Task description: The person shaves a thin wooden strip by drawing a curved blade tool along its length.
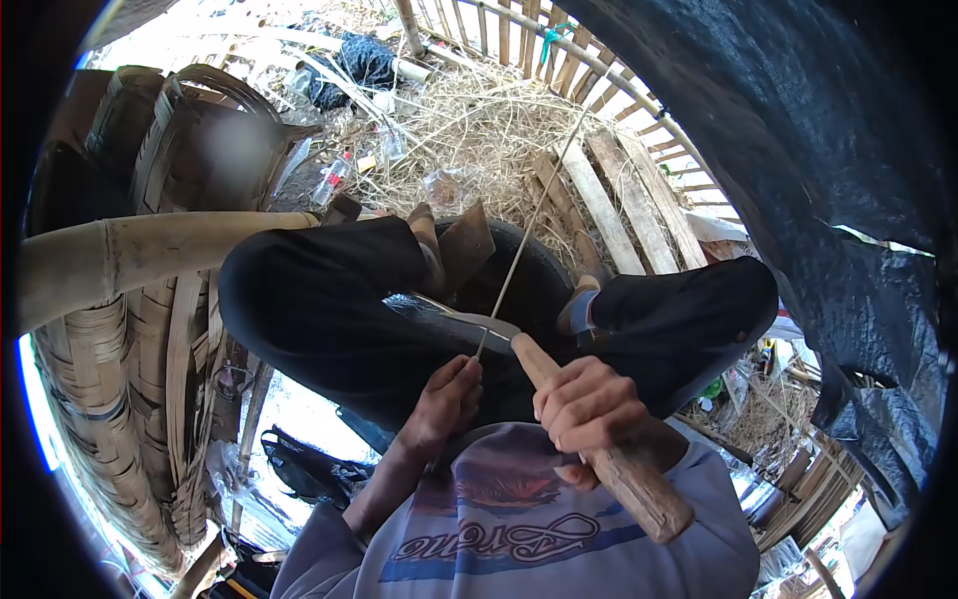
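Observation:
My left hand (446, 399) pinches the lower end of a thin bamboo strip (518, 258), which slants up and to the right, away from me. In my right hand (591, 411) is a knife by its thick wooden handle (639, 494), whose butt points toward my lower right. The curved knife blade (462, 317) extends to the left from the handle and crosses the strip just above my left fingers. Both hands are over my lap, between my bent knees in dark trousers (319, 290).
Woven bamboo baskets (95, 419) and a thick bamboo pole (165, 250) are on the left. Ahead lie straw-like shavings (474, 130), wooden planks (604, 205) and a plastic bottle (332, 178). A slatted bamboo fence (559, 50) curves behind them. Black plastic sheeting (798, 150) hangs at right.

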A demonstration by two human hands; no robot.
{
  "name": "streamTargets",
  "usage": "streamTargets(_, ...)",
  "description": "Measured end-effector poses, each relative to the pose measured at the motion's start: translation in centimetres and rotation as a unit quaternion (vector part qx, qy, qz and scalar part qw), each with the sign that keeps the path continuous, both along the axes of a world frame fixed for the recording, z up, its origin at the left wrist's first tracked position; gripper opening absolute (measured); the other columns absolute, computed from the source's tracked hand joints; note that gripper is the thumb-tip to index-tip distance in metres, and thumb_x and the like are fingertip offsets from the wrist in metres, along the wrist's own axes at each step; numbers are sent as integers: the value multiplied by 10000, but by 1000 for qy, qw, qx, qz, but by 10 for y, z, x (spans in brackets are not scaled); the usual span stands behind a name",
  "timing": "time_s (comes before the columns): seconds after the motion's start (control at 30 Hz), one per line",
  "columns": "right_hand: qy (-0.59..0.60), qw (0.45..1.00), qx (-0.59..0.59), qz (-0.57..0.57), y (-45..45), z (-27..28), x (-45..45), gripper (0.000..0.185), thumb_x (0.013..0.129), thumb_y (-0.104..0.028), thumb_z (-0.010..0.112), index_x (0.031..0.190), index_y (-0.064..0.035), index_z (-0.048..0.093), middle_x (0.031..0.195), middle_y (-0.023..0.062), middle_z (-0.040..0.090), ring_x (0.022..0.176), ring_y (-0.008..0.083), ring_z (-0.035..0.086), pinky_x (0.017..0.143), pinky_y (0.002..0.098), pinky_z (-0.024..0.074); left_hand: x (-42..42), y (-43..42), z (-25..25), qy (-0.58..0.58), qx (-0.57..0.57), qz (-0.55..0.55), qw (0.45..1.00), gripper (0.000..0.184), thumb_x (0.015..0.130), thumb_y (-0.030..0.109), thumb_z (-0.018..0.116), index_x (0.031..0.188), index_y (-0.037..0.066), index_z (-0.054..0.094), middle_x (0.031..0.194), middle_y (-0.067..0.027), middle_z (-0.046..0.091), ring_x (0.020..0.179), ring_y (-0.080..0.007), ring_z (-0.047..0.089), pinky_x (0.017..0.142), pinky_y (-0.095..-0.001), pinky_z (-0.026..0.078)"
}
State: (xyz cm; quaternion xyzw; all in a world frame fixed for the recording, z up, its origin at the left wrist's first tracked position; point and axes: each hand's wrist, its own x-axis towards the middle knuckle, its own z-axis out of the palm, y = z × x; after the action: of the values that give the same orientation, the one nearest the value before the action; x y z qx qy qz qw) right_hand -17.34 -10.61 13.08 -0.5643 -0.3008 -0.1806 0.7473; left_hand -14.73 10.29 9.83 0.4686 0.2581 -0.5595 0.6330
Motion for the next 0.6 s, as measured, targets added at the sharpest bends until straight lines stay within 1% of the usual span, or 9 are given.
streamTargets(0.07,4,1000,-8,2,1,2,-4,162,764,-119,670,729,-40,533,589,29,548,479,158,555,539,321,528,2,-4,3,-20,14,-6,1000,191,1014,280,439,887,139,452,583,82,303,416,-20,220,367,-205,180)
streamTargets(0.2,11,1000,-17,-8,3,-7,-3,164,765,-115,665,719,-49,523,594,25,544,487,153,552,526,318,521,-3,-7,-12,-39,30,-8,999,190,1016,277,435,885,142,450,581,87,303,417,-19,232,368,-200,191)
streamTargets(0.3,9,1000,-17,-9,6,-11,-3,162,753,-102,668,716,-49,519,592,23,532,488,152,552,520,316,515,-8,-8,-21,-88,53,1,995,200,1016,276,436,864,147,443,580,88,309,417,-19,242,367,-197,199)
streamTargets(0.37,4,999,-38,1,7,-11,-4,160,745,-92,668,714,-49,516,590,23,525,488,155,550,519,314,513,-11,-7,-24,-119,69,-23,990,245,1014,284,437,820,135,444,606,74,332,487,-26,301,425,-207,260)
streamTargets(0.4,-2,998,-60,11,7,-11,-4,159,737,-82,667,713,-49,513,589,23,518,488,158,549,518,311,511,-13,-7,-27,-119,68,-23,990,245,1014,284,437,820,135,444,606,74,332,487,-26,301,425,-207,260)
streamTargets(0.43,-13,998,-66,16,9,-13,-5,208,726,-115,713,711,-50,516,596,20,511,489,166,545,516,307,506,-15,-6,-30,-127,68,-24,989,248,1014,282,437,818,131,445,606,71,336,490,-30,303,431,-212,267)
streamTargets(0.47,-13,998,-66,17,10,-14,-5,208,726,-115,713,711,-50,516,596,20,511,489,166,545,516,307,506,-16,-6,-32,-136,68,-25,988,251,1014,280,437,815,127,446,606,69,341,493,-33,306,436,-216,274)
streamTargets(0.53,-35,996,-82,13,12,-18,-7,273,707,-177,766,712,-50,523,600,18,506,497,169,547,515,302,502,-13,-7,-30,-130,74,-30,988,252,1014,278,436,816,123,446,607,68,342,493,-34,307,436,-218,275)
streamTargets(0.6,-47,994,-94,11,14,-23,-6,299,692,-205,786,711,-51,530,600,15,503,501,170,551,515,305,502,-11,-8,-27,-125,80,-35,988,252,1014,276,435,816,120,447,607,67,344,494,-34,308,435,-219,276)
